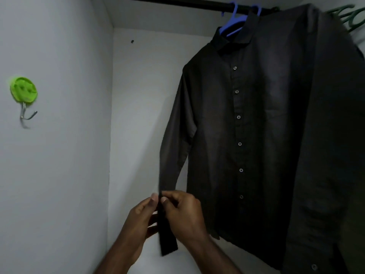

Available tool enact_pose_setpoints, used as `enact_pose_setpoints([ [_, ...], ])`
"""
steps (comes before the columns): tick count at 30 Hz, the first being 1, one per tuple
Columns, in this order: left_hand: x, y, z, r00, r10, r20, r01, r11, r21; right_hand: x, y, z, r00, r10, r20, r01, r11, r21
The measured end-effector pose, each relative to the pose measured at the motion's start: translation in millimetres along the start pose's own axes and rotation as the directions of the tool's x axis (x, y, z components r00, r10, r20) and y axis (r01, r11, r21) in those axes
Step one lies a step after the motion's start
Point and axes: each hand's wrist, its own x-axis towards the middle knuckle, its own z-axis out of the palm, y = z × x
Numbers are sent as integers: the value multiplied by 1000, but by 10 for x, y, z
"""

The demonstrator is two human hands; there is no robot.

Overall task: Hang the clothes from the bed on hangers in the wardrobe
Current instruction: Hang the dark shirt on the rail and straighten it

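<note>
Well to the left of the hands and above them, a green hook [23, 92] is sticking to the wardrobe wall [59, 155] with nothing hanging on it.

The left hand [138, 218] is pinching the sleeve [167, 214] of the black shirt [246, 135] from the left, thumb and fingertips curled onto the cloth near the cuff. The right hand [183, 212] is pinching the same sleeve from the right, just beside the left hand, so both are closing on the narrow strip of fabric between them. The cuff is dangling just below the hands.

Above and to the right of the hands, the shirt is hanging buttoned on a blue hanger [233, 22], which is hooking over the dark rail [177, 1]. This garment is judged to be already hung; the hands seem to be only straightening its sleeve.

Further right of the hands, a second dark garment [325, 135] is hanging close against the shirt, and its hanger is not clearly showing. At the upper right, green hangers [351, 16] are sitting on the rail, blurred and apparently bare.

So at least one piece, probably two, is in place. The bed is out of view, so how many clothes are waiting there cannot be told; the spare hangers suggest more is coming.
</note>
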Motion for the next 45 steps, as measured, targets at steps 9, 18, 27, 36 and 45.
enact_pose_setpoints([
  [9, -29, 46, -227, 1000, -12, 16, 15, 980, -198, 66, 308, -154, 946, 253, -204, -179, 929, 324],
  [18, -57, -36, -193, 976, -74, 205, 149, 912, -382, -35, 126, -197, 964, 265, 5, -212, 758, 617],
  [27, 134, -132, 4, 987, -110, 120, 129, 978, -162, -86, 102, -414, 972, 149, -180, -47, 881, 471],
  [36, 342, -502, 299, 980, -190, 66, 189, 982, 12, -10, 582, -549, 930, 169, -326, -94, 968, 232],
  [45, 746, -778, 606, 982, -188, -19, 189, 972, 143, 234, 882, -921, 883, 197, -425, -212, 977, 12],
])
